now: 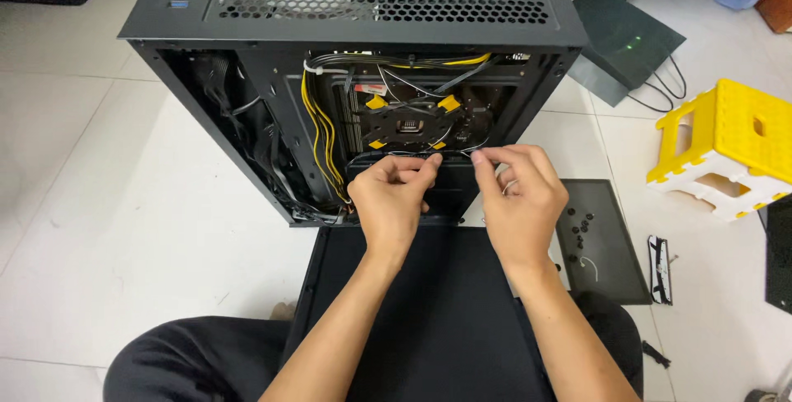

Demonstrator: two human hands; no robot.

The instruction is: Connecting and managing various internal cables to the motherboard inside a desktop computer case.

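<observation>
A black computer case (165,14) stands open toward me on the tiled floor, showing yellow and black cables (318,134) and a black bracket with yellow corners (410,121). My left hand (392,200) is at the lower opening of the case, thumb and forefinger pinched on a thin white tie or wire (452,154). My right hand (520,196) pinches the other end of the same thin strand, just to the right. Both hands hover over a black drive cage (445,196) inside the case.
A black side panel (429,319) lies on the floor under my forearms. A small black tray with screws (598,241) sits to the right. Farther right stand a yellow and white step stool (730,150) and a black bag (623,35).
</observation>
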